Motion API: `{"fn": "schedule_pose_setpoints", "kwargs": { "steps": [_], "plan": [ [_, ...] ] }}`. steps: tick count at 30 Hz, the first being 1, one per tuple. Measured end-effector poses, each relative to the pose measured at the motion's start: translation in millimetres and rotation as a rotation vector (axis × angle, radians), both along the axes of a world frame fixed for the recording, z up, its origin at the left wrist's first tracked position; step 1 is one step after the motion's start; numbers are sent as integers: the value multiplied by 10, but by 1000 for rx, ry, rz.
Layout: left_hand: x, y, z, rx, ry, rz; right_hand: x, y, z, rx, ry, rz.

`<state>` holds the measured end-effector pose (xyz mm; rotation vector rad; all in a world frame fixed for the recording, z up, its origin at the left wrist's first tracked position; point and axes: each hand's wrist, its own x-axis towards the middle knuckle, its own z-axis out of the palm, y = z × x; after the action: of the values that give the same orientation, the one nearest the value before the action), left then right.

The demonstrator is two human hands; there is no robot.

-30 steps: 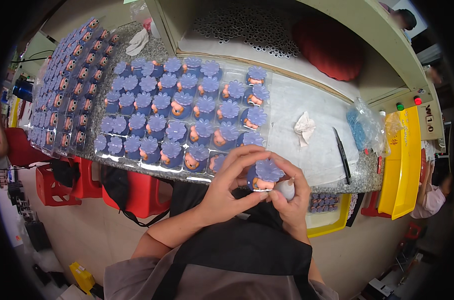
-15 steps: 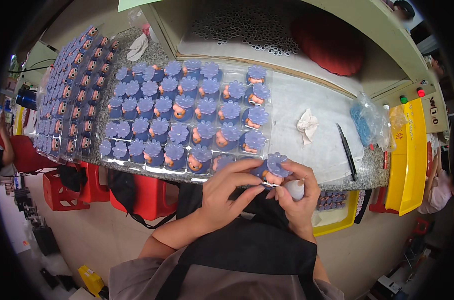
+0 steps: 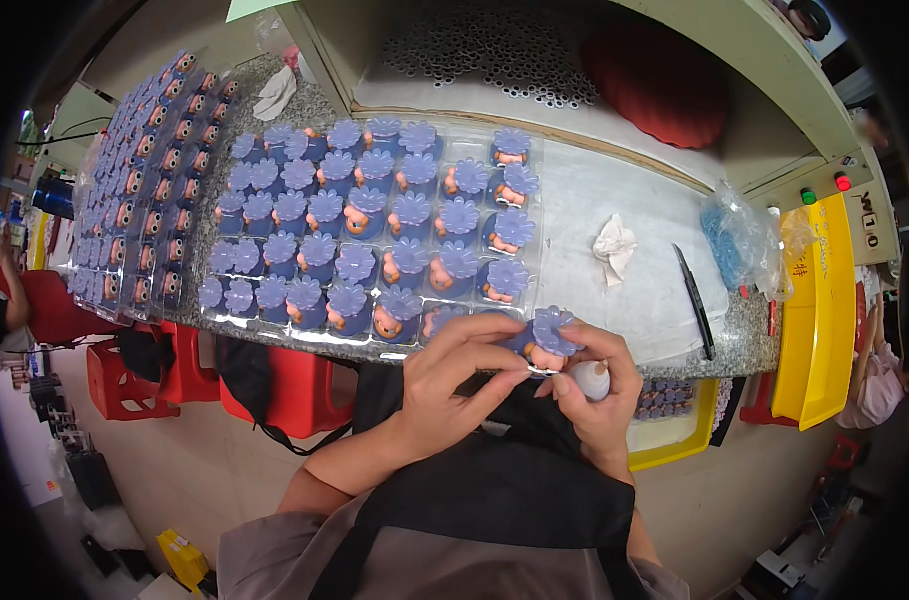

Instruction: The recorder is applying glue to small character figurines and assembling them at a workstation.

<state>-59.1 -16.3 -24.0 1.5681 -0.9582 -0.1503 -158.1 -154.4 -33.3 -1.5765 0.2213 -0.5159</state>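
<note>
A small figurine [image 3: 548,350] with a lilac flower-shaped top, pinkish face and blue body is held between my hands at the table's near edge. My left hand [image 3: 445,385] is closed on its left side, thumb and fingertip at a small white piece by the face. My right hand [image 3: 607,395] steadies the other side and also keeps a small white squeeze bottle [image 3: 588,380] against the palm, nozzle up. Just beyond my left hand lies a clear plastic tray [image 3: 541,215] with rows of similar figurines [image 3: 365,215].
Stacked trays of figurines with white eyes [image 3: 145,190] stand at left. Right of the tray are a crumpled tissue [image 3: 615,248], a black craft knife [image 3: 693,300] and a plastic bag [image 3: 740,240]. Many small black-and-white rings [image 3: 495,55] cover the shelf beside a red cushion-like object [image 3: 660,80].
My left thumb has shifted slightly upward along the figurine's lower edge. The squeeze bottle has tilted a little in my right hand. Both hands keep their hold.
</note>
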Motion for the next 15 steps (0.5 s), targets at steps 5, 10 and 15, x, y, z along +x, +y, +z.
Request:
{"fn": "schedule_pose_setpoints", "kwargs": {
  "steps": [5, 10, 15],
  "plan": [
    [26, -21, -22, -101, 139, -90, -13, -12, -45, -6, -13, 7],
    [32, -2, -46, -102, 89, -79, -8, 14, -38, 47, 8, -2],
    [23, -14, -42, -119, 102, -57, -3, 17, -36, 24, 9, -15]
  ]
}}
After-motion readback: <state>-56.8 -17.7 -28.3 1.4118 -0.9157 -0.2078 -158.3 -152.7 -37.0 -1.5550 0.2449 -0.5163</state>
